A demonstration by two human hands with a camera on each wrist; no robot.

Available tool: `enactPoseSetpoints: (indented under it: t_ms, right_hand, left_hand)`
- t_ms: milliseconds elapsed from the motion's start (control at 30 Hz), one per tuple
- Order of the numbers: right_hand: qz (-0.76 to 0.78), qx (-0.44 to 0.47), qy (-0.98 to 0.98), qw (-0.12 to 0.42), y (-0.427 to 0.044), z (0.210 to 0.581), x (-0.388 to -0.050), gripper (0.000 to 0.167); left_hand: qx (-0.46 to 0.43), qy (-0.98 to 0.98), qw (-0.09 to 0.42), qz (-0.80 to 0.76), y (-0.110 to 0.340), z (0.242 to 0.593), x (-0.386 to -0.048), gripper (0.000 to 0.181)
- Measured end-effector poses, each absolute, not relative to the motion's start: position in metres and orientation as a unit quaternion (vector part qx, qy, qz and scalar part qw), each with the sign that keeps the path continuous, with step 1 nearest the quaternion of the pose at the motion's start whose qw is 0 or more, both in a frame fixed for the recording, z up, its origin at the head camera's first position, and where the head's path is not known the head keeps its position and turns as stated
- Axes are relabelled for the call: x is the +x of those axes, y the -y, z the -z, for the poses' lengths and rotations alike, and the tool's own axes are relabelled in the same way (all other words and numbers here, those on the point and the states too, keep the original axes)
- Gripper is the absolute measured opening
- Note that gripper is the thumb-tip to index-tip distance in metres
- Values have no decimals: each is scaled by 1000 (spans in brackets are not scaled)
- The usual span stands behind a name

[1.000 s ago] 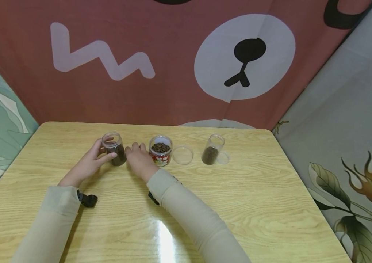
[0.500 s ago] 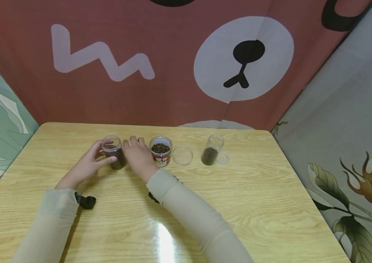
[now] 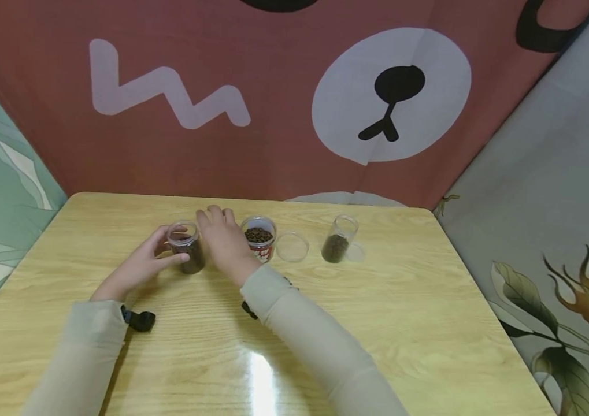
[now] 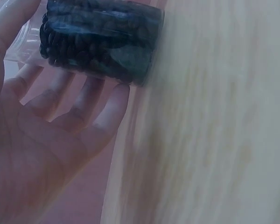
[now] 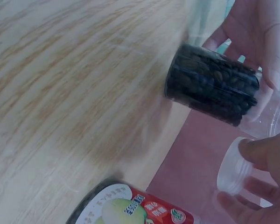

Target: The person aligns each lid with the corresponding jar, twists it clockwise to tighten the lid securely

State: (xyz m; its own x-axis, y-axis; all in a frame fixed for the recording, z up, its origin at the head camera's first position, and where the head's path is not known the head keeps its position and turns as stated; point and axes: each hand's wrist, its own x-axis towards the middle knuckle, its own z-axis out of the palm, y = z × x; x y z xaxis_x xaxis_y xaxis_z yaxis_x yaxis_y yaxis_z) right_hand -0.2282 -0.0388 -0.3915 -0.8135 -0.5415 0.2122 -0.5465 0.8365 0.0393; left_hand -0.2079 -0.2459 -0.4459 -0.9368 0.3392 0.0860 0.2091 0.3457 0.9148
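Observation:
My left hand grips a clear jar part-filled with dark beans, thumb on the near side and fingers round the far side. The jar's mouth is uncovered. In the left wrist view the beans show through the wall. Just right of this jar is my right hand; the right wrist view shows it pinching a clear screw lid by its edge, near the jar's mouth but apart from it. The head view hides that lid behind the hand.
Right of my right hand stands an uncovered jar of brown beans with a red label. A clear lid lies beside it. Farther right stands a taller uncovered jar with dark contents, another lid next to it. Printed cloth hangs behind the table.
My left hand and the jar have come slightly nearer to me. My right hand has moved a little farther forward, away from me. The other jars and lids stay put.

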Motion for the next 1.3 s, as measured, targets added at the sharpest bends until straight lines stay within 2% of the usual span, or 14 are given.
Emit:
enactPoseSetpoints:
  t_ms: [167,367,800,1167,1300]
  right_hand:
    - [-66,286,947,132,29,388,-226,49]
    - [-134,301,931,156,24,385,-225,48]
    - [-269,292,901,175,9,381,-223,51]
    - [-421,260,854,164,8,387,-218,50]
    - [-455,263,832,179,8,390,-217,50]
  left_hand:
    - [176,-807,80,-558,241,447,-209,65]
    - [195,-817,71,-538,245,448,-205,65]
    - [224,-801,102,-545,249,451,-204,67]
    - [212,-790,105,-566,249,452,-199,66]
    - [209,-782,113,-576,248,452,-199,67]
